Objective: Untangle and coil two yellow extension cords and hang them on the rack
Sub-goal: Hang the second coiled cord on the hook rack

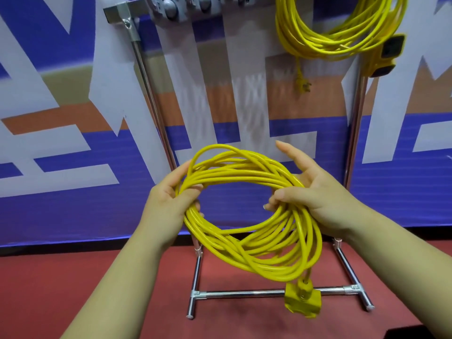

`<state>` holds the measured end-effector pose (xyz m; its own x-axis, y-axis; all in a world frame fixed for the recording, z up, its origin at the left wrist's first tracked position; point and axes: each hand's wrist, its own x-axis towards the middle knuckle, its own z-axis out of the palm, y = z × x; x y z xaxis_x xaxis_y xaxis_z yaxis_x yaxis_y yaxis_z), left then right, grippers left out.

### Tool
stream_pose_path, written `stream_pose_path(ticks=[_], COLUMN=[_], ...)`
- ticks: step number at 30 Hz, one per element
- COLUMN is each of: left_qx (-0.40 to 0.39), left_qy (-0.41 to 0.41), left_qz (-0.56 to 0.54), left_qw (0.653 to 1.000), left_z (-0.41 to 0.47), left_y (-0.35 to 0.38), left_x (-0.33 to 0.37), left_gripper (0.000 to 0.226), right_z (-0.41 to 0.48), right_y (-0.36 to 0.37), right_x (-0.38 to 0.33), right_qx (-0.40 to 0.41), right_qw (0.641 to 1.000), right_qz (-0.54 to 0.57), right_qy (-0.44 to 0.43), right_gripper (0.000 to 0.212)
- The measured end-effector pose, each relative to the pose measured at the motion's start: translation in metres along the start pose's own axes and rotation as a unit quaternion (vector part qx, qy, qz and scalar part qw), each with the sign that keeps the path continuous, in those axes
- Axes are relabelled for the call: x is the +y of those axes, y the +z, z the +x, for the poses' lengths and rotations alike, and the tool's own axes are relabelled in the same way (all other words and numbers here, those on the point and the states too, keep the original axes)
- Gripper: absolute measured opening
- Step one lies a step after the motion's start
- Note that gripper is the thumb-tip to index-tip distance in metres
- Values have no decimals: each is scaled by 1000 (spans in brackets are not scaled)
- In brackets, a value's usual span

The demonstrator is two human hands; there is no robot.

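A coiled yellow extension cord [247,250] hangs in the air between my hands in front of the metal rack [144,77]. My left hand [168,199] grips the coil's left side, thumb over the strands. My right hand [310,194] pinches the coil's right side with thumb and lower fingers, while its upper fingers stand straight. The cord's yellow socket block [303,300] dangles below the coil. A second coiled yellow cord [335,33] hangs from the top right of the rack, its plug [303,85] and socket block [389,55] hanging down.
The rack's chrome base bar [247,293] and feet stand on a red floor [73,277]. A blue, white and orange banner [61,133] covers the wall behind. Grey hooks [171,6] sit on the top bar at the left.
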<state>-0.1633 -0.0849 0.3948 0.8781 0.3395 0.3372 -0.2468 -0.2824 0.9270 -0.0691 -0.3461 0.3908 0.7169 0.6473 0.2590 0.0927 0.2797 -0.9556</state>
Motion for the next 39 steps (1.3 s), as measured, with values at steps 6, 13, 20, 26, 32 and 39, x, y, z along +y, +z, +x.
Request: stream_pose_path(ticks=[6, 13, 20, 26, 32, 39], left_qx=[-23, 4, 47, 75, 65, 37], left_qy=[50, 181, 245, 287, 261, 237], left_qz=[44, 186, 229, 276, 264, 263], left_qw=[998, 966, 941, 914, 927, 935], left_z=[4, 53, 135, 206, 274, 318], left_y=[-13, -60, -105, -121, -119, -115], left_x=[16, 95, 171, 207, 207, 182], left_gripper=[87, 76, 64, 62, 62, 63], right_z=[22, 96, 176, 239, 292, 332], right_y=[8, 37, 66, 72, 63, 45], right_x=[-14, -94, -183, -234, -264, -261], right_qx=[31, 6, 17, 50, 72, 54], right_qw=[994, 965, 921, 877, 739, 646], right_qz=[-81, -198, -295, -364, -582, -722], right_qy=[-63, -174, -255, -308, -331, -241], right_gripper=[67, 59, 57, 54, 58, 72])
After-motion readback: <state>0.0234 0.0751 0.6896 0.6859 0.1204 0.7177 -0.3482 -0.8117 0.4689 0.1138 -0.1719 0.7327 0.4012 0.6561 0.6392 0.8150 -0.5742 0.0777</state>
